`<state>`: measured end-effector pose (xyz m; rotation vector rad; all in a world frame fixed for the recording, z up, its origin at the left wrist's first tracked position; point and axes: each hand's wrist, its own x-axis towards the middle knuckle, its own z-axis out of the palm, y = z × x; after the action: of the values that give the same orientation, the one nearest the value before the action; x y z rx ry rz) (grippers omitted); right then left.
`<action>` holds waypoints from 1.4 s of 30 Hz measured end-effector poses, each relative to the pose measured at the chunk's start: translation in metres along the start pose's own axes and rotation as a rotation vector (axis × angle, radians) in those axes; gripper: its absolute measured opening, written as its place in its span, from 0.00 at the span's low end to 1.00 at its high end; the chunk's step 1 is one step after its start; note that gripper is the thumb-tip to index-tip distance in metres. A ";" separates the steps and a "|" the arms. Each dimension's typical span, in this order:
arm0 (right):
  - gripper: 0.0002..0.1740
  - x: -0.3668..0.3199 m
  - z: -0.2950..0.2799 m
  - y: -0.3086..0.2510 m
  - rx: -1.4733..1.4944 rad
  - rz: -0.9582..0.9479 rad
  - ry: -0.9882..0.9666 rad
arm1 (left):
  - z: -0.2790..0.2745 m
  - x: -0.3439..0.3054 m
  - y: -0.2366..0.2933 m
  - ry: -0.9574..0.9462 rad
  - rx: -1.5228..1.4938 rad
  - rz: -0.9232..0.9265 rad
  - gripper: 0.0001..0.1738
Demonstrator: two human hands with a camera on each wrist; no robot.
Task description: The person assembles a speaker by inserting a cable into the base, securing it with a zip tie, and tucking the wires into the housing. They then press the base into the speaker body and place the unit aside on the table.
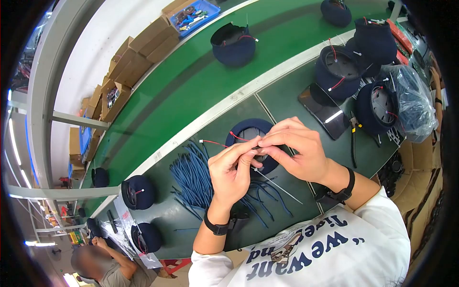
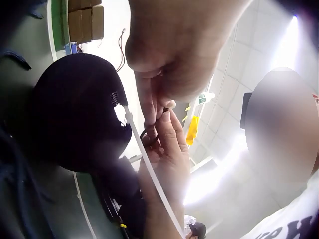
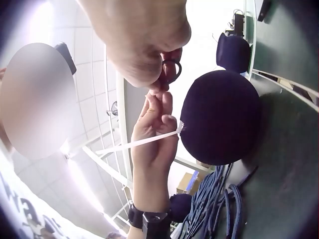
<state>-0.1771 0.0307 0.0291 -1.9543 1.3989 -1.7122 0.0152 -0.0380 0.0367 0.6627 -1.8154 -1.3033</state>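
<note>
In the head view my left hand (image 1: 232, 170) and right hand (image 1: 299, 146) meet fingertip to fingertip over a round navy fabric-covered housing (image 1: 246, 125). Both pinch a thin dark cord; its small loop (image 3: 178, 70) curves out beside the right fingers in the right wrist view. Most of the cord is hidden by the fingers. From the housing a white zip tie (image 1: 282, 187) sticks out toward the shirt. A red and white wire (image 1: 214, 143) with a small white connector extends to the left of it.
A heap of blue cords (image 1: 191, 174) lies left of the housing. To the right are a black phone (image 1: 325, 111), yellow-and-black pliers (image 1: 354, 138), more navy housings (image 1: 337, 71) and a clear plastic bag (image 1: 413, 105). Beyond the pale edge runs a green belt (image 1: 191, 91) carrying another housing (image 1: 234, 48).
</note>
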 end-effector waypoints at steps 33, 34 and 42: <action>0.05 -0.034 -0.045 -0.044 -0.133 0.323 -0.499 | -0.007 -0.019 -0.045 -0.090 0.598 0.585 0.51; 0.06 -0.035 -0.041 -0.041 -0.108 0.314 -0.463 | -0.009 -0.020 -0.045 -0.074 0.660 0.616 0.49; 0.09 -0.041 -0.020 -0.037 0.115 0.436 -0.149 | -0.006 -0.021 -0.038 0.091 0.630 0.597 0.47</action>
<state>-0.1705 0.0890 0.0321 -1.5363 1.4970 -1.3851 0.0303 -0.0378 -0.0040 0.4259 -2.1276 -0.3005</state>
